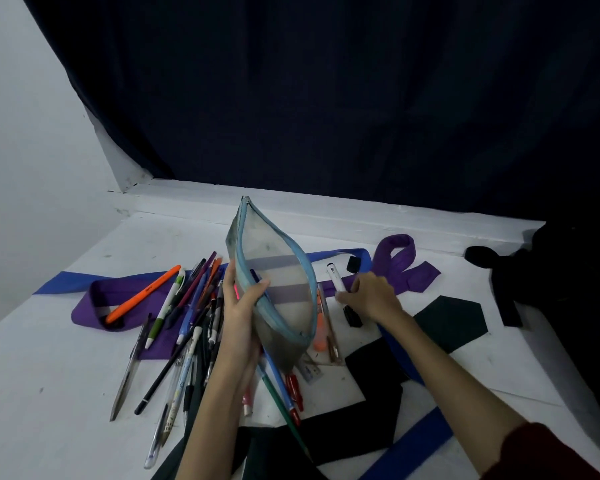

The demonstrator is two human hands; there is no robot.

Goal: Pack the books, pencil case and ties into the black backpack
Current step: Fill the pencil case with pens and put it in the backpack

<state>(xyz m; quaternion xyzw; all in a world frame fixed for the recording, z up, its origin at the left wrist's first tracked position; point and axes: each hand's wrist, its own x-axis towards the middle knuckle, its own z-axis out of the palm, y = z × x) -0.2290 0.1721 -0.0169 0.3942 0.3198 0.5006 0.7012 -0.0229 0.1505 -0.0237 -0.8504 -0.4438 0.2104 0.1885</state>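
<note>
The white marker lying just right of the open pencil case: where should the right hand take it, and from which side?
Take the white marker at mid-barrel, coming from above and the right, where the right hand already is. It lies flat on the ties, its long sides free; the pencil case, held open by the left hand, blocks the left.

I see pens [187, 323] lying left of the pencil case [274, 289], ties [400, 263] behind, backpack [568, 271] far right.
</note>
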